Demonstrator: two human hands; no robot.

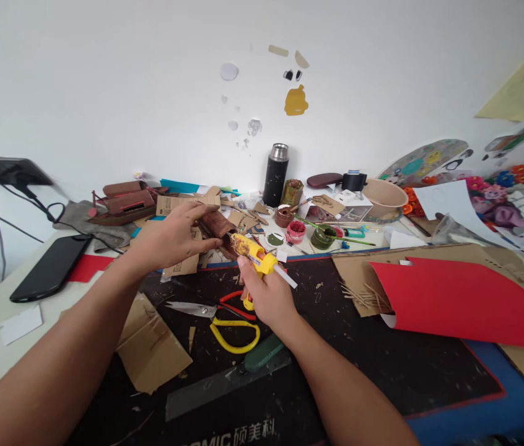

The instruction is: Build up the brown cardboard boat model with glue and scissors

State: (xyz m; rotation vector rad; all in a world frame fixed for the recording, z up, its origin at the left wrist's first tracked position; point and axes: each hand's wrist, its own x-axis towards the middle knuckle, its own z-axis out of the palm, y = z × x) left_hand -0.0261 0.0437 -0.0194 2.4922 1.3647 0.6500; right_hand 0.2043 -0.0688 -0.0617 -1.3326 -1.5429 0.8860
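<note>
My right hand (269, 291) is wrapped round the handle of a yellow hot glue gun (255, 253), with a white glue stick (286, 276) poking out of its back. The gun's nozzle end meets a small brown-painted cardboard piece (218, 222). Around that piece my left hand (173, 238) is closed, thumb in front and fingers over the top. Below the hands, scissors (225, 319) with one red and one yellow handle loop lie on the black cutting mat (308, 347). A green-handled tool (264, 353) rests near my right wrist.
Behind my hands are open paint jars (296, 231), brushes and a black thermos (275, 176). A brown model boat (127, 201) stands at back left, a phone (51, 266) at left. Red sheet (457, 297) covers the right side. Cardboard scrap (153, 347) lies near my left forearm.
</note>
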